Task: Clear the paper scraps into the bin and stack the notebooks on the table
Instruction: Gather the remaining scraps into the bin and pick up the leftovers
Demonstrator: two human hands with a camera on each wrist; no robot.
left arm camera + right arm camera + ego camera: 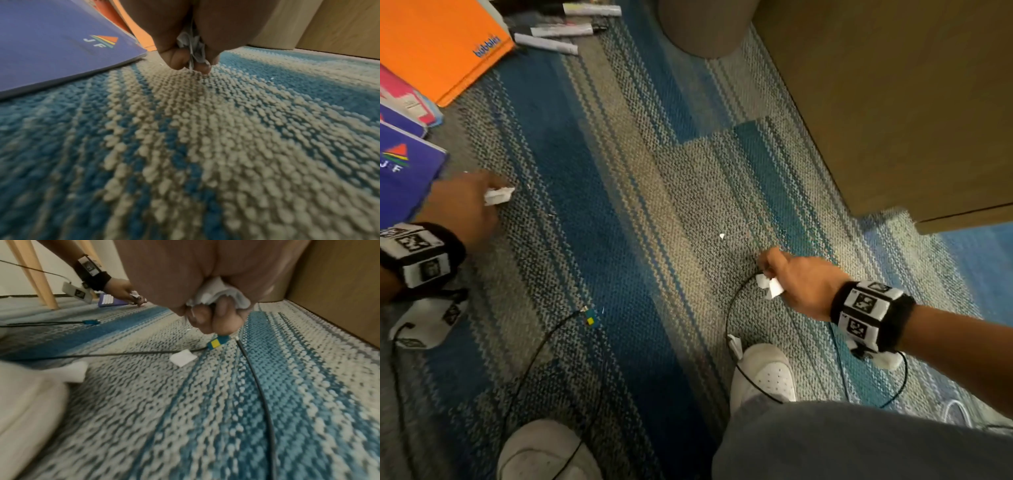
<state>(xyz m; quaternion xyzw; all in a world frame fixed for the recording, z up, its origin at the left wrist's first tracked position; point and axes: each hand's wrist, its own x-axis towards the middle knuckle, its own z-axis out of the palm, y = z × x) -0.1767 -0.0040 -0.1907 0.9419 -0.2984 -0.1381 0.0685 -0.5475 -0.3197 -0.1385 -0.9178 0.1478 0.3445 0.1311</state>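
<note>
My left hand (465, 205) is down at the carpet on the left and grips crumpled white paper scraps (498, 196), which show between its curled fingers (192, 53). My right hand (796, 277) is low at the centre right and holds more white scraps (770, 286) bunched in its fist (218, 295). A tiny scrap (722, 236) lies on the carpet just beyond the right hand. Another white scrap (183, 359) lies by a black cable. Notebooks lie on the floor at the left: a purple one (404, 171), an orange one (441, 44) and a pink one (404, 97).
Several markers (561, 31) lie at the top beside the orange notebook. A grey round base (702, 24) and a wooden panel (893, 102) stand at the top right. Black cables (729, 318) cross the blue striped carpet near my white shoes (767, 373).
</note>
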